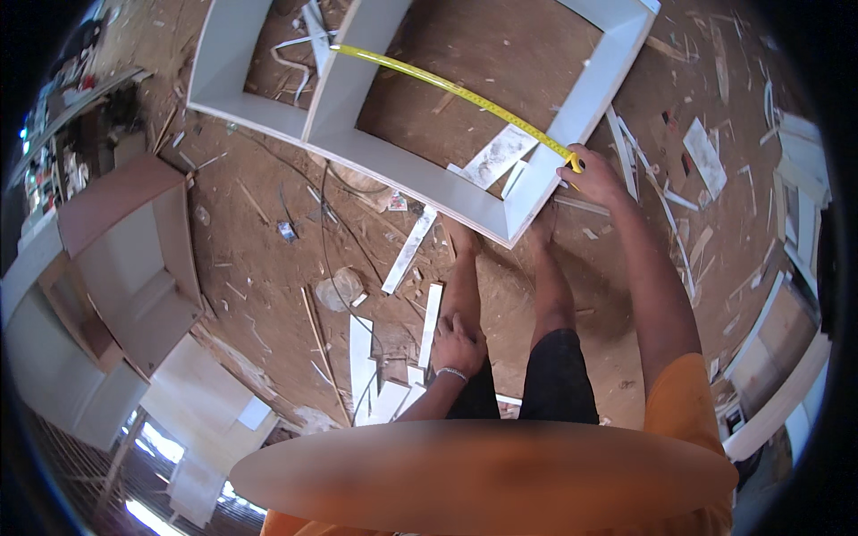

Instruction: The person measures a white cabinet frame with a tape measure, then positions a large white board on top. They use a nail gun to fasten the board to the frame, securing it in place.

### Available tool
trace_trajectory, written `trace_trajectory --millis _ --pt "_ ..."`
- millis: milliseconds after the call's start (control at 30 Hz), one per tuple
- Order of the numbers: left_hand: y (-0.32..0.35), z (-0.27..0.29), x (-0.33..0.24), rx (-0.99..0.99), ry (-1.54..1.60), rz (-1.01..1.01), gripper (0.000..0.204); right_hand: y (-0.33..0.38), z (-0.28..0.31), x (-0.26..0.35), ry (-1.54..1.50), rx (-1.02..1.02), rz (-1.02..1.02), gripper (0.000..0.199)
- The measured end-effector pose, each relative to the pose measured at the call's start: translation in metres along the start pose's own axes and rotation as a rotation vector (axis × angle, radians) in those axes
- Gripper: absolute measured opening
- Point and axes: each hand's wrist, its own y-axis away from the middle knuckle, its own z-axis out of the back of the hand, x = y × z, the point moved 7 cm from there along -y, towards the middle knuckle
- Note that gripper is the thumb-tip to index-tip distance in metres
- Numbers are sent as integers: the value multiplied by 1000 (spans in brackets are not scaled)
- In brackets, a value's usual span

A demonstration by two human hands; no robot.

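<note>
Yellow tape measure (465,96) spans the bigger bay of the white cabinet frame (420,174), from the divider (344,98) over to the R-side wall (585,103); R hand (592,176) is closed round its near end at that wall, case mostly hidden by the fingers; can't tell if the far tip is hooked on the divider or just lying there; L hand (458,341) holds nothing, loosely spread on the L leg (465,286) near the knee; tape prob. light, case hard & easy to palm, blade thin & springy, stiff lengthwise but apt to buckle or twist w/ a sideways knock; edges may be sharp & the face a bit slick, so best hold is the case, w/ thumb nr the blade mouth, & a light pinch at the tip if needed; frame looks rigid & much heavier, prob. board, so take it by the thick outer walls, both hands; white offcuts (499,154) lie inside that bay, by the near R corner.
</note>
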Motion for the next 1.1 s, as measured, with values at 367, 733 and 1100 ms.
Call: trace_trajectory --millis 367,733,1100 --pt "-119 85 32 -315 104 -234 42 39 -38 -125 -171 5 -60 67" --pt "-479 537 -41 -848 -721 -500 28 38 -29 -109 -166 27 -86 60" --pt "-479 524 -36 -665 -192 -276 29 31 -33 -118 -145 78 -170 59"
